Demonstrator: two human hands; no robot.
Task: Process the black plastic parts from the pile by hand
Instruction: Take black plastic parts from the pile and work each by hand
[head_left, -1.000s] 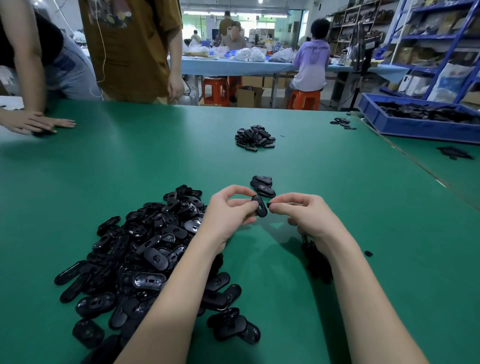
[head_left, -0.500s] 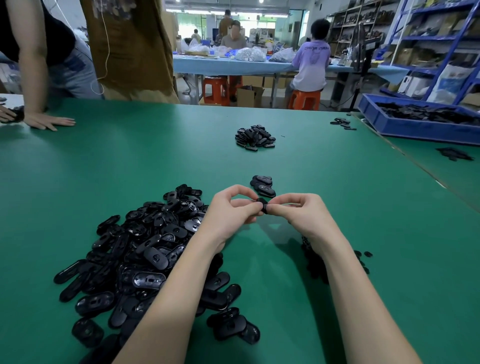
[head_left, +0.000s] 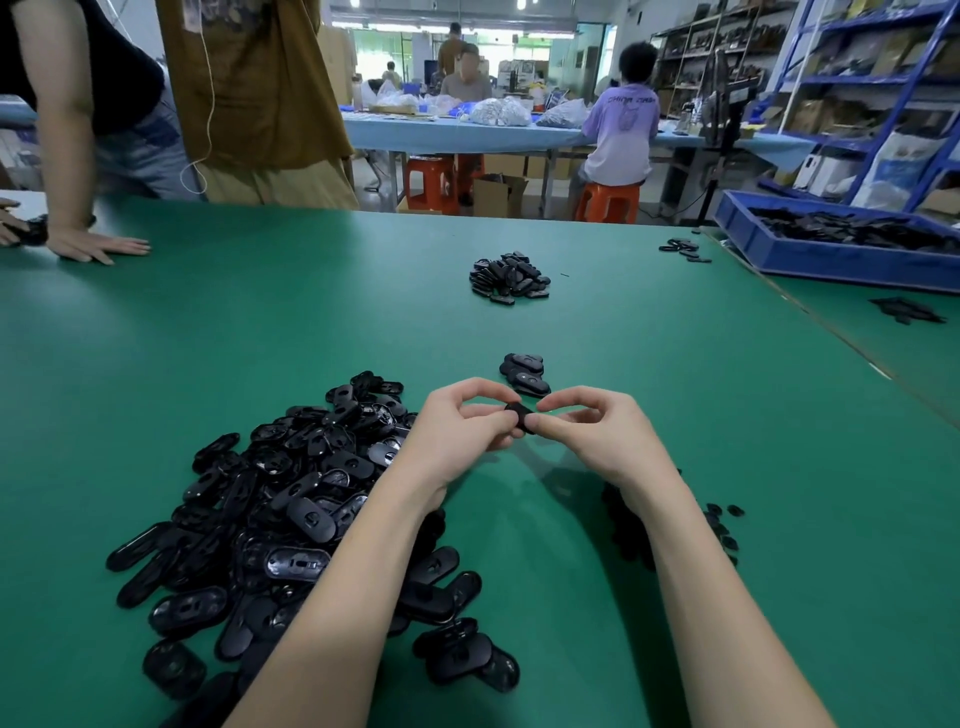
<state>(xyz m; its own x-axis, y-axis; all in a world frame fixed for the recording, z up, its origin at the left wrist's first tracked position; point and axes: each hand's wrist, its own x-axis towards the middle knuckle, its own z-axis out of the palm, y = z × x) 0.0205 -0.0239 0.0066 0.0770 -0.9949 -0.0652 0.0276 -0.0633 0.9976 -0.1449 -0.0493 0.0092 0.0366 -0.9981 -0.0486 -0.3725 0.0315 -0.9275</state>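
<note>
A big pile of black oval plastic parts (head_left: 270, 519) lies on the green table (head_left: 260, 322), left of and under my left forearm. Above the table's middle, my left hand (head_left: 457, 426) and my right hand (head_left: 597, 431) meet and both pinch one small black part (head_left: 521, 415) between fingertips and thumbs; most of that part is hidden by my fingers. Just beyond my hands sits a small group of black parts (head_left: 524, 375). Small black scraps (head_left: 722, 525) lie beside and under my right forearm.
A second heap of black parts (head_left: 509, 278) lies farther back at the centre. A blue bin (head_left: 841, 247) full of black parts stands at the right rear, with loose pieces (head_left: 683, 249) near it. Another person's hand (head_left: 93, 248) rests on the table's far left edge.
My hands have closed together on the part, which was first held upright and visible in my left fingers. The person at far left has shifted their hand slightly.
</note>
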